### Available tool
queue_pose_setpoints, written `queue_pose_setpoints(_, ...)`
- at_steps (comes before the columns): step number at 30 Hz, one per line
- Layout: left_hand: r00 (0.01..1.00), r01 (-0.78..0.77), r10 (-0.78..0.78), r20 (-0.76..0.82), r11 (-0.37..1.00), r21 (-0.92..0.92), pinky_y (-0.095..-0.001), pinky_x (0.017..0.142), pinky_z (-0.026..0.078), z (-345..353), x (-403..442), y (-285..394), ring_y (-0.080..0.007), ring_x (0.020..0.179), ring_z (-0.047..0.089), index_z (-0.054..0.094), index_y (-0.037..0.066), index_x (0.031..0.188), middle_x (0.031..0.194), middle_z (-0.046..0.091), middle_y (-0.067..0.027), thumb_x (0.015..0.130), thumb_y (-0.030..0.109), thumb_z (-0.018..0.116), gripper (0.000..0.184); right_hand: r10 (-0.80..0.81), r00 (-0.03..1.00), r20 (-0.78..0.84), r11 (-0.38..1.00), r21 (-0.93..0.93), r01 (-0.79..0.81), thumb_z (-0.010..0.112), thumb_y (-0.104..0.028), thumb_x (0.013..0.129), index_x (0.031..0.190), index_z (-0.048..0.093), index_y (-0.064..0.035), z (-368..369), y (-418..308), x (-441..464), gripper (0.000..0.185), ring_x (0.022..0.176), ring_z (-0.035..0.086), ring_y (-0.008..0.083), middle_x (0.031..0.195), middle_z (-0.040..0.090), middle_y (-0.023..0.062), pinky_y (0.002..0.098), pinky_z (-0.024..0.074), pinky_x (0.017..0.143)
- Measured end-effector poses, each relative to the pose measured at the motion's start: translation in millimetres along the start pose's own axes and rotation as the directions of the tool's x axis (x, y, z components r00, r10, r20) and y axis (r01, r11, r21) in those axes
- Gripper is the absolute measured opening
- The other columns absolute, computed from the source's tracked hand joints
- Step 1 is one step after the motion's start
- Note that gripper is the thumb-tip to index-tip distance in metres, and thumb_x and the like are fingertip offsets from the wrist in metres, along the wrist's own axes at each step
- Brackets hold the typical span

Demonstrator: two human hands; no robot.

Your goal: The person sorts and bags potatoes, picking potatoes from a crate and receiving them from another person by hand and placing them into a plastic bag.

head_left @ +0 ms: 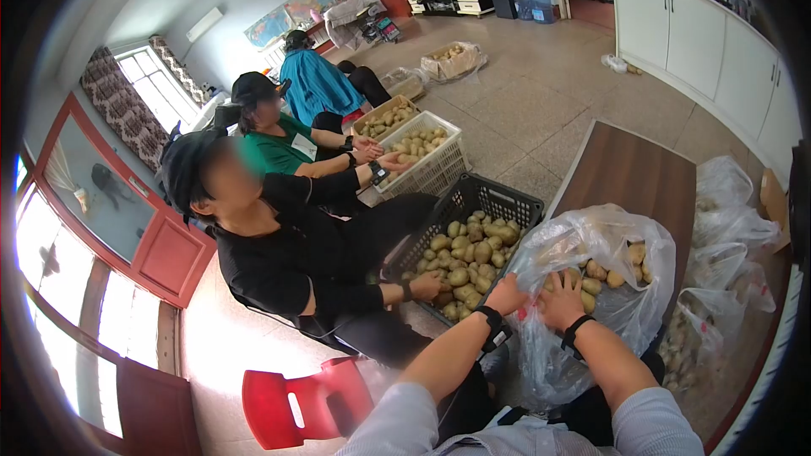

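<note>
Potatoes (pixel 482 252) are filling much of the black crate (pixel 507 188), several are lying inside the plastic bag (pixel 541 359); the right hand (pixel 562 304) is spreading fingers over these, the left hand (pixel 506 295) is touching the bag, grip unclear.

With 2 forearms (pixel 449 361) reaching forward, the left hand (pixel 507 295) is beside the right hand (pixel 561 304), its fingers spread.

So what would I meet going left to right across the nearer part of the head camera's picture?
A red-framed door, then a red chair, a black crate of potatoes, an open clear plastic bag with more potatoes in it, and other plastic bags at the far right.
</note>
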State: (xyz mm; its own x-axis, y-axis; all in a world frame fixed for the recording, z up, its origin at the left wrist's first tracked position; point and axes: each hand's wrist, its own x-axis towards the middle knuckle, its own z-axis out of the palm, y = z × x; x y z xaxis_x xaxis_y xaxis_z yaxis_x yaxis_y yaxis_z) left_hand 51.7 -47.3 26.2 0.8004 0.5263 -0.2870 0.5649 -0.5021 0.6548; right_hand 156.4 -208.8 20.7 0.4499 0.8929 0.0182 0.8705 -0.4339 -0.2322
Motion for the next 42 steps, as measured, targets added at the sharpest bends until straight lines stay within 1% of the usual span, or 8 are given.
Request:
queue_pose_setpoints(14, 0.991, -0.048, 0.054, -0.122, 0.998, 0.045, -0.0419, 0.097, 0.045, 4, -9, 5, -0.0419, 0.114, 0.054, 0.048, -0.009, 0.123, 0.120, 0.054, -0.0326, 0.078, 0.027, 0.065, 0.060, -0.114, 0.990, -0.083, 0.985, -0.142, 0.102, 0.070, -0.032, 0.071, 0.119, 0.062, -0.0216, -11, 13, -42, 0.050, 0.133, 0.028, 0.0438, 0.147, 0.034, 0.0164, 0.0614, 0.0233, 0.109)
queue_pose_setpoints(20, 0.908, -0.350, 0.335, -0.250, 0.937, -0.017, -0.0447, 0.090, 0.048, -17, -41, 63, -0.0409, 0.107, 0.058, 0.056, 0.002, 0.117, 0.124, 0.055, -0.0204, 0.086, 0.019, 0.057, 0.036, -0.080, 0.988, -0.134, 0.997, -0.031, 0.077, 0.069, -0.025, 0.073, 0.118, 0.062, -0.0160, -17, 4, -59, 0.046, 0.132, 0.033, 0.0431, 0.133, 0.044, 0.0175, 0.0584, 0.0284, 0.107)
queue_pose_setpoints(23, 0.906, -0.418, 0.409, -0.110, 0.904, -0.083, -0.0430, 0.086, 0.048, 12, -42, 60, -0.0400, 0.100, 0.059, 0.058, 0.003, 0.115, 0.108, 0.062, -0.0212, 0.089, 0.016, 0.055, 0.030, -0.154, 0.971, -0.185, 0.987, -0.069, 0.143, 0.067, -0.022, 0.075, 0.115, 0.062, -0.0116, -8, 9, -66, 0.042, 0.127, 0.040, 0.0425, 0.118, 0.053, 0.0157, 0.0578, 0.0305, 0.105)
queue_pose_setpoints(27, 0.881, -0.465, 0.464, 0.095, 0.885, -0.017, -0.0438, 0.084, 0.049, 31, -39, 50, -0.0407, 0.101, 0.059, 0.057, 0.003, 0.115, 0.111, 0.061, -0.0232, 0.088, 0.016, 0.054, 0.030, -0.220, 0.942, -0.255, 0.973, -0.129, 0.192, 0.065, -0.019, 0.076, 0.111, 0.062, -0.0092, 16, 17, -63, 0.037, 0.122, 0.045, 0.0425, 0.108, 0.058, 0.0148, 0.0576, 0.0312, 0.105)
queue_pose_setpoints(29, 0.883, -0.404, 0.321, 0.344, 0.891, 0.207, -0.0452, 0.087, 0.048, 30, -37, 48, -0.0407, 0.104, 0.059, 0.055, 0.003, 0.117, 0.112, 0.061, -0.0251, 0.086, 0.016, 0.055, 0.034, -0.222, 0.941, -0.257, 0.964, -0.205, 0.171, 0.062, -0.018, 0.079, 0.113, 0.064, -0.0138, 29, 22, -61, 0.035, 0.122, 0.045, 0.0415, 0.104, 0.059, 0.0148, 0.0560, 0.0311, 0.106)
queue_pose_setpoints(33, 0.862, -0.448, 0.390, 0.325, 0.885, 0.125, -0.0468, 0.091, 0.047, 33, -29, 21, -0.0402, 0.106, 0.059, 0.055, 0.000, 0.115, 0.113, 0.061, -0.0259, 0.084, 0.016, 0.054, 0.035, -0.174, 0.944, -0.281, 0.984, -0.086, 0.155, 0.062, -0.018, 0.078, 0.111, 0.064, -0.0132, 13, 13, -63, 0.033, 0.122, 0.045, 0.0424, 0.106, 0.059, 0.0151, 0.0556, 0.0318, 0.105)
queue_pose_setpoints(35, 0.885, -0.296, 0.176, 0.432, 0.928, 0.227, -0.0466, 0.094, 0.045, 32, -22, 14, -0.0402, 0.107, 0.059, 0.055, -0.002, 0.115, 0.114, 0.060, -0.0264, 0.083, 0.016, 0.055, 0.037, -0.183, 0.953, -0.243, 0.983, -0.022, 0.184, 0.067, -0.014, 0.071, 0.111, 0.063, -0.0149, 6, 11, -64, 0.040, 0.121, 0.044, 0.0418, 0.105, 0.058, 0.0142, 0.0535, 0.0332, 0.104)
queue_pose_setpoints(42, 0.908, -0.266, 0.137, 0.396, 0.919, 0.292, -0.0460, 0.095, 0.045, 35, -18, 8, -0.0401, 0.110, 0.057, 0.051, -0.001, 0.120, 0.116, 0.060, -0.0266, 0.083, 0.018, 0.055, 0.042, -0.128, 0.975, -0.180, 0.970, 0.183, 0.161, 0.068, -0.013, 0.070, 0.116, 0.059, -0.0124, -21, 9, -68, 0.047, 0.120, 0.044, 0.0392, 0.105, 0.058, 0.0166, 0.0511, 0.0333, 0.103)
